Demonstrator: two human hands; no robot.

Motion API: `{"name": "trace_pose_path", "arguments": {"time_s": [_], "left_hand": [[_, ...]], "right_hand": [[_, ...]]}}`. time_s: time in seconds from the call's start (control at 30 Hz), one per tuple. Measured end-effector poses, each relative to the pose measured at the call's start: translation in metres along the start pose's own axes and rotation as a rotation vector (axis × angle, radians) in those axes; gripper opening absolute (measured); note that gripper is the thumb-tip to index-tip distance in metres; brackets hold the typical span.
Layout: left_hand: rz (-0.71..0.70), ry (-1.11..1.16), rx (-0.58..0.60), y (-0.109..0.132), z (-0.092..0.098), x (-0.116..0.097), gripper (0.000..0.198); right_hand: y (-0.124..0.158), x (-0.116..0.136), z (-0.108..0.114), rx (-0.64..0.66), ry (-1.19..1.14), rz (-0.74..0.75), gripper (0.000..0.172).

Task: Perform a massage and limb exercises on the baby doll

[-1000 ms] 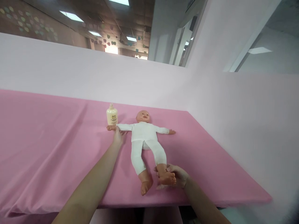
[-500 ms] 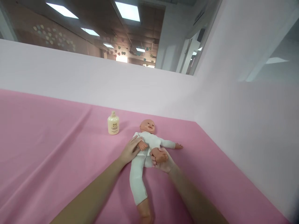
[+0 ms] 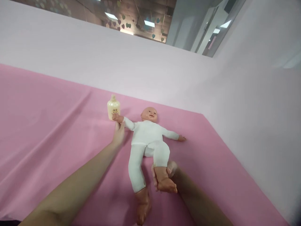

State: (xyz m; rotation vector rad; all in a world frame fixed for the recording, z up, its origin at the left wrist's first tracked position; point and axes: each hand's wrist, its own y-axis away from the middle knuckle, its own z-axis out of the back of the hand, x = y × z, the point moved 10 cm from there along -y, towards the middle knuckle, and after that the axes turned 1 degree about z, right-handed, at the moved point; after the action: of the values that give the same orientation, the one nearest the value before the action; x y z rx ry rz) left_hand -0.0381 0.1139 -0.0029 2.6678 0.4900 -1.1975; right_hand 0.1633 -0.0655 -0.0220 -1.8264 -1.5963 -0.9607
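Observation:
A baby doll in white clothes lies on its back on a pink sheet, its head toward the wall. My left hand is closed around the doll's arm near its wrist, on the left of the picture, and stretches that arm out sideways. Most of those fingers are hidden behind the doll's hand. Lower down, my right hand wraps round the doll's ankle from beneath, with the knee slightly bent. The doll's other arm and other leg lie straight on the sheet. A cream bottle stands just behind the doll's outstretched hand.
Behind the sheet rises a white wall with a window above it, dotted with heart stickers. Another white wall borders the sheet on the right. Folds run across the sheet at the left.
My left hand has moved the doll's arm from across its body out to the left, beside the bottle. My right hand has drawn the bent leg down toward me. The view has tilted down.

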Motion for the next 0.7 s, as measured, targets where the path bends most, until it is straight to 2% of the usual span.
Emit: {"name": "trace_pose_path", "arguments": {"time_s": [0.07,0.17,0.23,0.33,0.43,0.57,0.63,0.7], "left_hand": [[-0.011,-0.023,-0.052,-0.009,0.011,0.000,0.036],[0.035,0.008,-0.101,-0.020,0.024,0.008,0.030],[0.045,0.040,-0.094,-0.025,0.027,0.011,0.031],[0.031,0.039,-0.067,-0.026,0.025,0.011,0.034],[0.020,0.021,-0.079,-0.025,0.026,0.012,0.035],[0.002,0.002,-0.106,-0.023,0.027,0.010,0.032],[-0.044,-0.009,-0.087,-0.019,0.022,0.005,0.033],[-0.118,-0.022,-0.013,-0.010,0.009,-0.004,0.037]], "right_hand": [[0.001,-0.010,-0.016,0.107,0.009,-0.059,0.065],[0.005,-0.027,-0.034,0.238,0.110,-0.234,0.055],[0.007,-0.034,-0.041,0.295,0.179,-0.327,0.051],[0.007,-0.035,-0.047,0.340,0.221,-0.381,0.049],[0.007,-0.032,-0.050,0.358,0.223,-0.382,0.049],[0.012,-0.028,-0.051,0.422,0.193,-0.303,0.054],[0.014,-0.031,-0.038,0.384,0.175,-0.269,0.057],[0.016,-0.031,-0.021,0.314,0.079,-0.193,0.058]]}}
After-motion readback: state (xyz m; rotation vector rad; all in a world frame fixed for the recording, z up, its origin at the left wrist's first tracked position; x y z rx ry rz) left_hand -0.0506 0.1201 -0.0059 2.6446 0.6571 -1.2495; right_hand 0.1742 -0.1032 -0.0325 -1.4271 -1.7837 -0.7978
